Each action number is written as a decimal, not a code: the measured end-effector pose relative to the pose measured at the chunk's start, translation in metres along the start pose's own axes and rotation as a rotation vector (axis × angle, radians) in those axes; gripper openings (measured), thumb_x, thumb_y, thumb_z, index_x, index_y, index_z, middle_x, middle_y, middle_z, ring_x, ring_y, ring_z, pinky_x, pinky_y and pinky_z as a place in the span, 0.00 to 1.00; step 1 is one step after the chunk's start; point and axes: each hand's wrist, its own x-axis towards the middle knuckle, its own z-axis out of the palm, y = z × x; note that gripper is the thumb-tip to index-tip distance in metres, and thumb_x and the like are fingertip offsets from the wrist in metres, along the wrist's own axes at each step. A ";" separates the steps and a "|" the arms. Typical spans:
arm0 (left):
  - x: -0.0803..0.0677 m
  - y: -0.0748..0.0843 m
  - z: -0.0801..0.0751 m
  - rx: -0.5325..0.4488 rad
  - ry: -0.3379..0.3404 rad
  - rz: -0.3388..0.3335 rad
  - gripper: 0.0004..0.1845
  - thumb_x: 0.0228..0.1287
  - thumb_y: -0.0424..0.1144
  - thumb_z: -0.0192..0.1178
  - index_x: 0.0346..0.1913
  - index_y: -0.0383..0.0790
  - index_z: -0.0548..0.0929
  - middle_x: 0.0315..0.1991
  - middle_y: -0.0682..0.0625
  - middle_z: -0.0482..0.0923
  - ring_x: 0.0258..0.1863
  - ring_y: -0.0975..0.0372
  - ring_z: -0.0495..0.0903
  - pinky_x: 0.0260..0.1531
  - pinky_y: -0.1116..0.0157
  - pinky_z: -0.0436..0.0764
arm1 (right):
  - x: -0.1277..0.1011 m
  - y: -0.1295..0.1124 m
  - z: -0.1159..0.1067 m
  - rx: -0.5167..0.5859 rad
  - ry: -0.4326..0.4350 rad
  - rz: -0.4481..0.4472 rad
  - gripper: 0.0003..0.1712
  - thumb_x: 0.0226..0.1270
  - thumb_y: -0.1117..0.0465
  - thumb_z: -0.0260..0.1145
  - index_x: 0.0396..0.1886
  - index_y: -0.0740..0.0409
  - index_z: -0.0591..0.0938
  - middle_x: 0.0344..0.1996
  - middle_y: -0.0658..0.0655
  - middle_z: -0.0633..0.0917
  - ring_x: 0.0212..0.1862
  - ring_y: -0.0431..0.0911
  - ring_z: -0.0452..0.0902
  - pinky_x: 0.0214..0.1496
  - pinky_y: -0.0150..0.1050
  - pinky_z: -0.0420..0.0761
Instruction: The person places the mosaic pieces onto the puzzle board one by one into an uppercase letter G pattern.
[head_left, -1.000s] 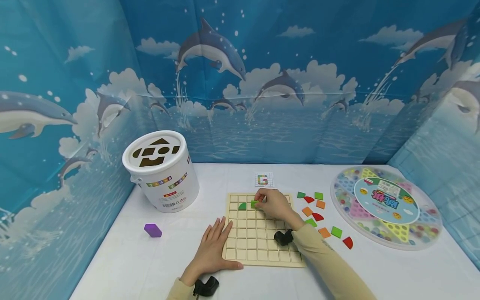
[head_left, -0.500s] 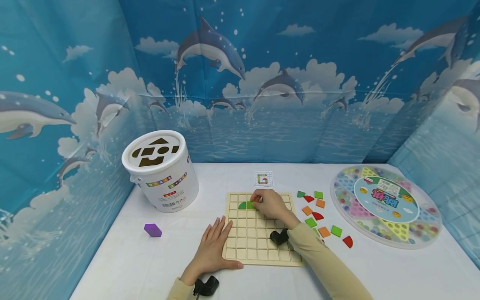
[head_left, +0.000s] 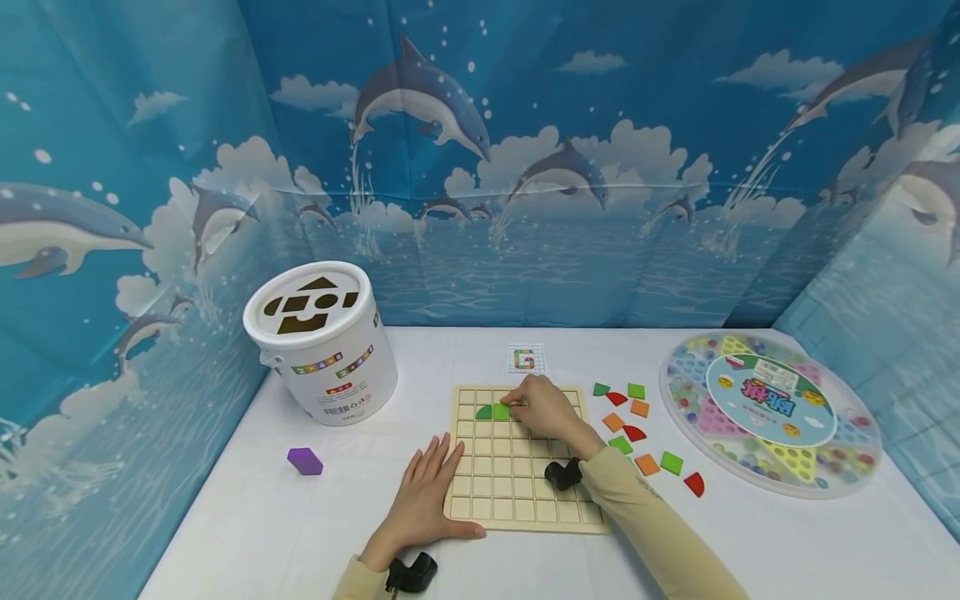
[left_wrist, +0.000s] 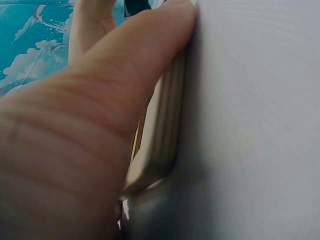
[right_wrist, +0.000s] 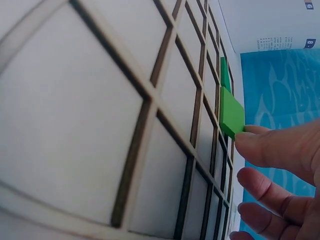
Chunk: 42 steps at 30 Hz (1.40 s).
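Observation:
A pale wooden grid board (head_left: 502, 487) lies flat on the white table. My right hand (head_left: 546, 408) reaches over its far part, pinching the edge of a light green square tile (head_left: 501, 412) between thumb and index finger. In the right wrist view that tile (right_wrist: 231, 114) sits in a cell, with the thumb (right_wrist: 250, 149) at its corner. Directly left of it rests a darker green quarter-circle tile (head_left: 484, 412). My left hand (head_left: 429, 500) spreads along the board's left edge, fingers straight, thumb by the near edge; the left wrist view shows that thumb (left_wrist: 165, 30) against the board's side.
Loose orange, red and green tiles (head_left: 634, 433) lie right of the board. A small card with a coloured G pattern (head_left: 527, 358) is behind it. A white bucket (head_left: 337, 350) and purple block (head_left: 305, 461) stand left; a round marble game (head_left: 772, 408) lies right.
My right hand has brought the green square tile slightly left and down, and it now lies flat beside the quarter circle. The left hand keeps its place.

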 end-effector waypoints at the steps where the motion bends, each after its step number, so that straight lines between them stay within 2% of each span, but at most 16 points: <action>1: 0.000 0.000 0.000 -0.001 -0.003 -0.002 0.63 0.41 0.73 0.64 0.74 0.37 0.54 0.74 0.40 0.45 0.72 0.47 0.41 0.66 0.46 0.42 | -0.001 0.001 0.000 -0.008 -0.007 0.000 0.11 0.61 0.67 0.65 0.39 0.53 0.89 0.36 0.53 0.80 0.29 0.45 0.67 0.26 0.37 0.66; 8: -0.001 0.001 0.000 -0.017 -0.004 -0.002 0.63 0.40 0.73 0.64 0.74 0.37 0.54 0.74 0.39 0.45 0.72 0.47 0.41 0.66 0.45 0.43 | -0.005 0.005 0.003 -0.101 -0.027 -0.035 0.11 0.63 0.63 0.65 0.44 0.53 0.88 0.32 0.50 0.75 0.34 0.44 0.67 0.33 0.39 0.68; 17: 0.000 0.000 0.001 -0.014 0.009 0.005 0.63 0.40 0.73 0.64 0.74 0.37 0.53 0.74 0.40 0.44 0.72 0.48 0.41 0.66 0.46 0.42 | -0.008 0.004 -0.001 -0.107 -0.061 -0.079 0.14 0.65 0.63 0.64 0.49 0.56 0.86 0.29 0.51 0.74 0.30 0.44 0.63 0.30 0.38 0.65; 24: 0.001 -0.001 0.001 -0.013 0.012 0.007 0.63 0.40 0.73 0.64 0.74 0.36 0.54 0.74 0.39 0.45 0.72 0.48 0.41 0.66 0.46 0.42 | -0.015 0.003 -0.009 -0.114 -0.098 -0.105 0.18 0.65 0.64 0.63 0.55 0.57 0.82 0.31 0.52 0.77 0.34 0.46 0.67 0.33 0.40 0.66; 33: 0.000 0.000 0.000 -0.021 -0.006 -0.005 0.65 0.39 0.73 0.65 0.74 0.37 0.52 0.75 0.41 0.43 0.73 0.49 0.40 0.67 0.48 0.40 | -0.032 0.023 -0.035 0.020 0.004 -0.072 0.12 0.66 0.63 0.63 0.47 0.61 0.85 0.31 0.48 0.79 0.31 0.42 0.67 0.32 0.39 0.70; 37: 0.001 0.000 -0.001 -0.032 -0.012 -0.015 0.64 0.39 0.72 0.65 0.74 0.38 0.52 0.75 0.42 0.42 0.73 0.50 0.38 0.67 0.49 0.38 | -0.044 0.036 -0.052 0.035 0.056 -0.037 0.10 0.66 0.63 0.63 0.44 0.63 0.85 0.31 0.50 0.80 0.25 0.41 0.68 0.27 0.38 0.71; 42: 0.000 0.000 -0.001 -0.037 -0.013 -0.016 0.64 0.39 0.72 0.65 0.75 0.38 0.51 0.75 0.42 0.42 0.73 0.50 0.38 0.67 0.49 0.38 | -0.058 0.052 -0.067 -0.002 0.081 0.072 0.11 0.66 0.59 0.64 0.42 0.61 0.85 0.31 0.50 0.82 0.21 0.40 0.70 0.21 0.37 0.70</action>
